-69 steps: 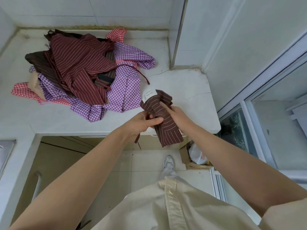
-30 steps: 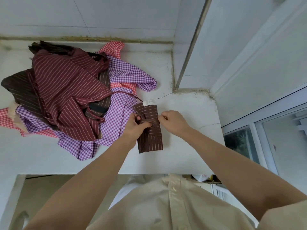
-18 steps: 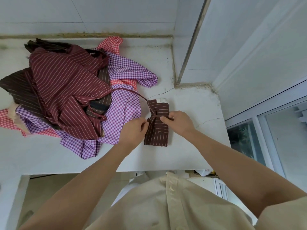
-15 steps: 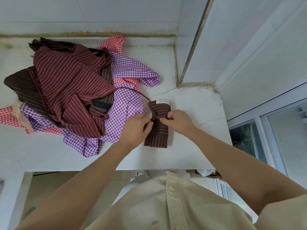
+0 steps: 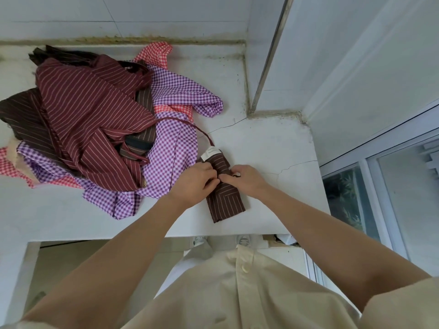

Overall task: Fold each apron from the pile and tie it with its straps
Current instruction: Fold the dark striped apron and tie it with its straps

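Folded brown striped apron near front right edge of bench, pinched at its middle by curled fingers of left hand and right hand, perhaps on a hidden strap, apron pile heaped back left.

Soft, even daylight, faint shadows, sharp focus throughout, with wide-angle bending toward the edges.

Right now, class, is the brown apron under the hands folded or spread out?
Folded: the apron lies as a narrow bundle on the counter; left hand and right hand pinch its middle.
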A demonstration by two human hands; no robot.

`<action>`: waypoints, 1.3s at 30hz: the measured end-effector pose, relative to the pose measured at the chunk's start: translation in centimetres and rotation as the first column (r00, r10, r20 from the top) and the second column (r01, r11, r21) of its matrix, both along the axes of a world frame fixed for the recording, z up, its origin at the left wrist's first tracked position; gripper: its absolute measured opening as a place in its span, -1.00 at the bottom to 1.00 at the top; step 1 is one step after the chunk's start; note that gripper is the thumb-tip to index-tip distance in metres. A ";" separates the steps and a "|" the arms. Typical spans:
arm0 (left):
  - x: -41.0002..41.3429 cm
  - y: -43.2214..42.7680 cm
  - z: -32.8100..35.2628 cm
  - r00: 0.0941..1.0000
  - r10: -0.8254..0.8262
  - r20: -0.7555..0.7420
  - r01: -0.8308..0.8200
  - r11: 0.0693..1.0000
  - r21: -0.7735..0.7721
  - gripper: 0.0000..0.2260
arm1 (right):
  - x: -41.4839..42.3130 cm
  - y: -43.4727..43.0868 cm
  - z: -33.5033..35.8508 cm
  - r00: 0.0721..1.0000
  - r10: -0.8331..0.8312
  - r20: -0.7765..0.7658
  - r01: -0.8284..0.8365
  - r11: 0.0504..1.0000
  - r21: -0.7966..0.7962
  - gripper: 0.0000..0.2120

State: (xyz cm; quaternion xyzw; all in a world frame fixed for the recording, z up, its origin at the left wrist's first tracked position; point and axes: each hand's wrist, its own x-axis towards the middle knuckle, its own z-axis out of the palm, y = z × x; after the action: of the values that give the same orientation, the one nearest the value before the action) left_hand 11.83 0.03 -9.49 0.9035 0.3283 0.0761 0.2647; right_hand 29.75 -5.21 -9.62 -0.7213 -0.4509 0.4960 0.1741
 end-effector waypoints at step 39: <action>1.1 -0.7 -1.0 0.991 0.129 0.033 -0.120 0.975 -0.188 -0.85 | -0.1 0.5 -1.0 0.999 -0.033 -0.030 0.032 0.999 -0.033 -0.65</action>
State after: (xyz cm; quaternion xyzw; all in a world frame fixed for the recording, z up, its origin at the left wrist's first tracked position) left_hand 12.90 -0.71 -10.53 0.8505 0.3840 0.0818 0.3500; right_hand 29.63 -4.72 -10.66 -0.7236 -0.4282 0.5116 0.1772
